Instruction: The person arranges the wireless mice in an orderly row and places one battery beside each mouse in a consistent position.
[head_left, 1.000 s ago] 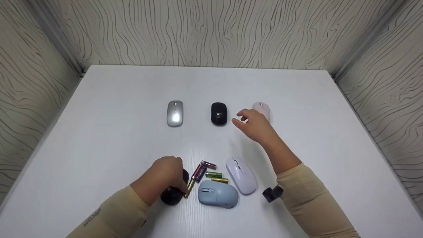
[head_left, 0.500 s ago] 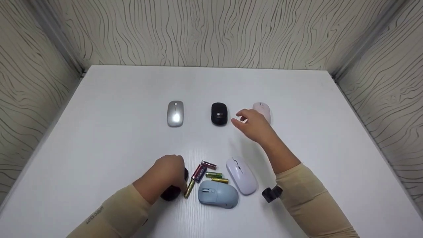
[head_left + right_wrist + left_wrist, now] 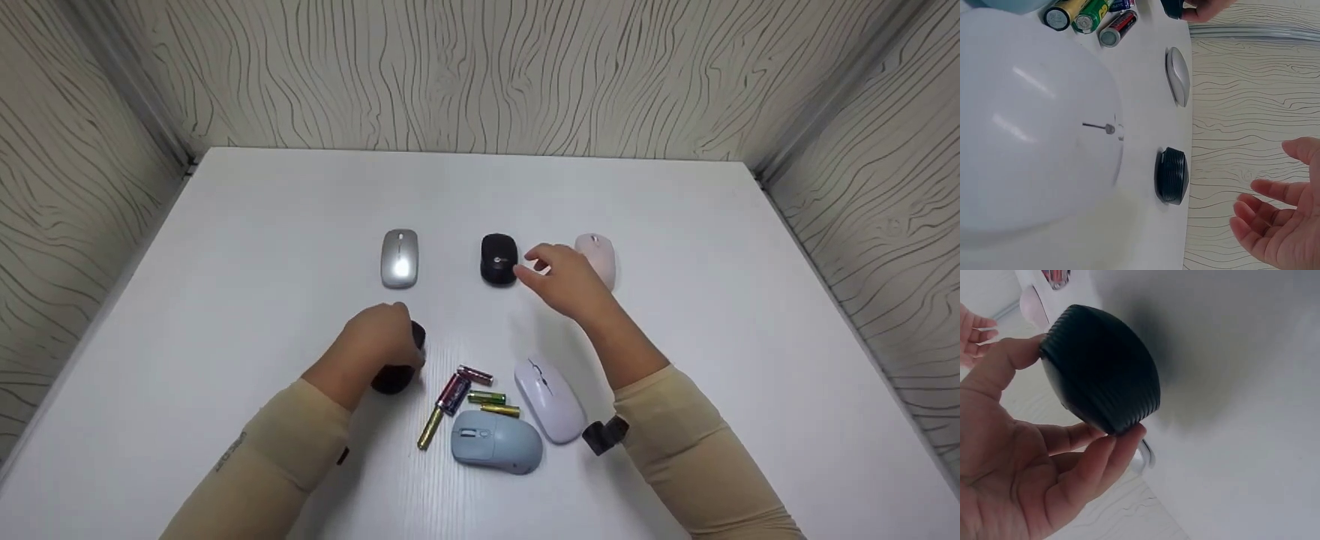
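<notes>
My left hand grips a black computer mouse by its ridged sides, thumb on one side and fingers on the other. In the left wrist view that mouse hangs over the white table, its shadow falling beside it. My right hand holds nothing; its fingers are loosely bent in the right wrist view. It hovers between a second black mouse and a pink mouse, covering part of the pink one in the head view. A silver mouse lies left of the second black mouse.
Nearer the front, several batteries lie in a loose cluster. A blue-grey mouse sits just below them, and a pale lilac mouse lies to their right. Patterned panels stand behind and beside the white table.
My left hand has carried the black mouse forward, away from the batteries toward the back row. My right hand has shifted slightly left, toward the second black mouse.
</notes>
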`<state>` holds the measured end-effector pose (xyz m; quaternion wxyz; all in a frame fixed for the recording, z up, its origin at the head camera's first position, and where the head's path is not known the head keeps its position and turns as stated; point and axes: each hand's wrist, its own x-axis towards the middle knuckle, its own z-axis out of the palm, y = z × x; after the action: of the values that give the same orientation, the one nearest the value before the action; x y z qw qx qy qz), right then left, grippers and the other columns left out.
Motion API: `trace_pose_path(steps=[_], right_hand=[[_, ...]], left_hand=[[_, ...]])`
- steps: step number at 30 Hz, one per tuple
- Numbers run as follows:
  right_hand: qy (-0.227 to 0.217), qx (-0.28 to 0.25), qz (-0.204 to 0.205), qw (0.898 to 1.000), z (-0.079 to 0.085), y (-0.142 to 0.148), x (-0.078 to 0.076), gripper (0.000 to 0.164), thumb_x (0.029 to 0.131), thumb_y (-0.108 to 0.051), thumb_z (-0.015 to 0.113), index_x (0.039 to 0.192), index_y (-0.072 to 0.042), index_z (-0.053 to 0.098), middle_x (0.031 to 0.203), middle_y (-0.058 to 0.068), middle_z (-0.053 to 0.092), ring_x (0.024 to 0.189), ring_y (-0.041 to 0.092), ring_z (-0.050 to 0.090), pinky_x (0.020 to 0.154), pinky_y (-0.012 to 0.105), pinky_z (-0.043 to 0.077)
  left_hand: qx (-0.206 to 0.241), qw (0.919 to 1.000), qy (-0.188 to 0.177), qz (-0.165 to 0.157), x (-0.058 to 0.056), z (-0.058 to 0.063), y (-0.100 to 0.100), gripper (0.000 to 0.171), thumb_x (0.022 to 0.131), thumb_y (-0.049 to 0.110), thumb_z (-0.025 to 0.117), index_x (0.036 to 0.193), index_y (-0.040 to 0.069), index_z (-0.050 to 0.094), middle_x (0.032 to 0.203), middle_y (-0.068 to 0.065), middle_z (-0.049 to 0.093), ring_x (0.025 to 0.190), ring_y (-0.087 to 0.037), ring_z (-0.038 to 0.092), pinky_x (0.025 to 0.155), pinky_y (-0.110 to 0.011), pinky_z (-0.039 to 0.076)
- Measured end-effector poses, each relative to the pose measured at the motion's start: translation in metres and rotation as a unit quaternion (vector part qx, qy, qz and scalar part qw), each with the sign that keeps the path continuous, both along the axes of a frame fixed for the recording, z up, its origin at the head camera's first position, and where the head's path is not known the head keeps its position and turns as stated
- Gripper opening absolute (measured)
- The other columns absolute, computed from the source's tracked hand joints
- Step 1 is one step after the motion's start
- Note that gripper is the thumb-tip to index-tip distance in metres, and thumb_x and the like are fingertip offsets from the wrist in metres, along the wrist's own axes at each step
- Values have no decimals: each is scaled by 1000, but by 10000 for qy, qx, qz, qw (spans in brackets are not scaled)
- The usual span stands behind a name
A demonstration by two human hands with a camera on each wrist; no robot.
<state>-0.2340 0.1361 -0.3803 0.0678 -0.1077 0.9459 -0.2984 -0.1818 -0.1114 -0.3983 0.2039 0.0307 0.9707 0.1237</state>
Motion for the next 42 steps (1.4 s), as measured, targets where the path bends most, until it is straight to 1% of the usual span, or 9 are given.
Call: trace_pose_path(steps=[6,10,13,17,20,27,34,39,42], right_hand=[[64,-103,75,9999,0,-7,0,41,90,-36,55,118,-6,57,113,14,58,104,28,53,82,40,46],[-24,-85,46,10000,-1,-9,-3,43,90,-38,54,119,-6,56,115,14,57,107,28,52,84,41,45],[-105,-66,0,9999,-1,-12,-5,44,90,-39,53,120,-6,56,116,14,56,107,28,51,85,41,45],[-110,-36,18,9999,-3,-14,-8,44,90,-38,53,119,-5,56,116,15,56,107,29,51,86,42,44],[-133,-37,14,9999,-4,-16,-9,43,91,-37,52,118,-4,56,116,16,56,107,29,51,86,42,44],[-145,4,33,9999,-9,-17,-13,44,91,-39,51,118,-4,56,115,15,56,107,28,50,86,41,43],[-204,32,-19,9998,-11,-17,-16,45,91,-40,51,118,-5,56,115,15,56,107,28,50,86,41,44],[-229,6,-37,9997,-11,-16,-17,43,91,-40,51,116,-6,57,114,14,56,107,28,50,86,41,44],[-240,9,-32,9997,-11,-16,-18,42,91,-39,51,117,-6,57,115,14,56,108,28,50,86,41,44]], left_hand=[[378,9979,48,532,-18,-4,-4,58,66,29,76,106,-8,57,99,-16,61,86,-28,56,79,-40,47],[573,9944,66,880,-28,-8,-7,57,67,30,76,106,-8,59,103,-17,61,92,-28,55,85,-40,44],[645,9917,-1,1111,-34,-11,-7,59,67,30,76,108,-8,58,105,-17,61,94,-29,55,87,-39,43],[676,9892,-85,1294,-38,-12,-5,57,67,31,76,106,-8,59,107,-17,61,95,-28,55,88,-38,43],[616,9894,-111,1312,-40,-12,-3,54,67,30,75,102,-8,61,106,-17,61,93,-27,55,87,-37,44],[417,9927,-150,1120,-41,-12,-3,46,69,30,74,98,-5,64,106,-15,61,95,-26,55,88,-37,44],[431,9916,-195,1205,-41,-10,-2,51,68,30,76,99,-8,63,109,-18,60,99,-28,55,91,-36,43],[497,9905,-236,1257,-40,-9,-2,50,67,29,76,99,-7,64,110,-18,60,99,-28,55,92,-36,42],[477,9910,-300,1212,-39,-9,-3,47,67,29,77,97,-5,65,109,-17,61,99,-28,56,92,-36,42]])
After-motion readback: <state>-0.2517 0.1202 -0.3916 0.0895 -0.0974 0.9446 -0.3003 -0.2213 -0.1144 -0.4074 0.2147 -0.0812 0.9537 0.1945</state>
